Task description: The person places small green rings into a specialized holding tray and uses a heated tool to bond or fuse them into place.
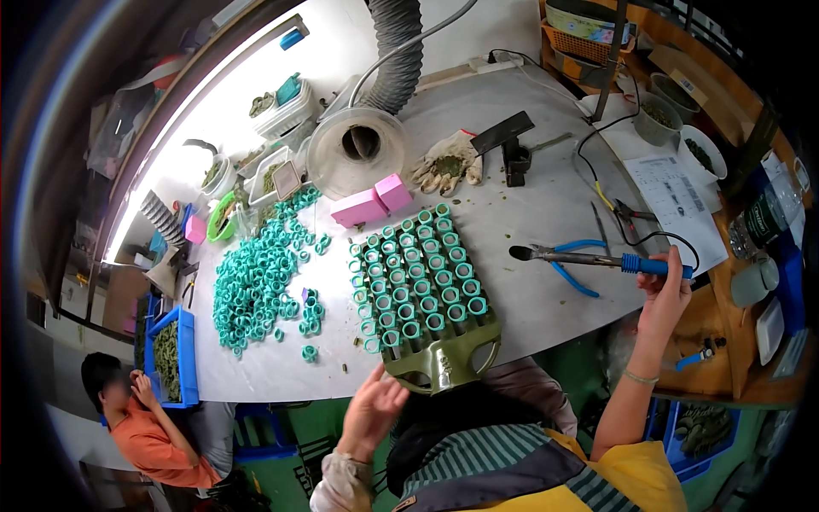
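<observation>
My right hand grips the blue handle of a corded soldering iron, its dark, broad tip pointing left above the table. Beside the near left corner of an olive-green rack, my left hand is open with fingers apart; whether its fingertips touch the rack is unclear. Rows of teal rings stand on that rack, which has a handle loop at its near end. Left of it lies a large loose heap of similar teal rings. Two pink blocks sit just behind the rack.
Blue-handled pliers lie under the iron. Farther back are a stained glove, a black stand and a clear funnel on a grey duct. Printed sheets lie right. A person in orange sits at left beside a blue bin.
</observation>
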The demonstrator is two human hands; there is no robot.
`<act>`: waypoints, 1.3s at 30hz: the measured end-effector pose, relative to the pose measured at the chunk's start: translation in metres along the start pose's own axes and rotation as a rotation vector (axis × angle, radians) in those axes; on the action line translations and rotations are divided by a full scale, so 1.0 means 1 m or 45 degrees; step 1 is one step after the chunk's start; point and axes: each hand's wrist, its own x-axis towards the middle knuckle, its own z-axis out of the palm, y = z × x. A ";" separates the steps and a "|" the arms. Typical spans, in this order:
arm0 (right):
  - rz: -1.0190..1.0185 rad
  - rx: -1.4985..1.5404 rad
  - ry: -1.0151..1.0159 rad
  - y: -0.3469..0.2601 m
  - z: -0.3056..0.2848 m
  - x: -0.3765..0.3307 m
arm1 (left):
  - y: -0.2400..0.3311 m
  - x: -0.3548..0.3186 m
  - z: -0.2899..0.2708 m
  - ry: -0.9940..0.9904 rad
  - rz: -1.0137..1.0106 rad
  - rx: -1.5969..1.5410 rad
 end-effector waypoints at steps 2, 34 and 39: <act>-0.006 -0.016 0.022 0.001 0.000 0.000 | -0.017 0.005 0.026 0.037 0.006 0.100; -0.013 -0.056 0.029 0.014 0.010 0.004 | 0.099 -0.052 0.018 -0.316 0.800 -0.034; -0.055 -0.011 -0.013 0.014 0.007 0.004 | 0.108 -0.056 0.016 -0.387 0.739 -0.018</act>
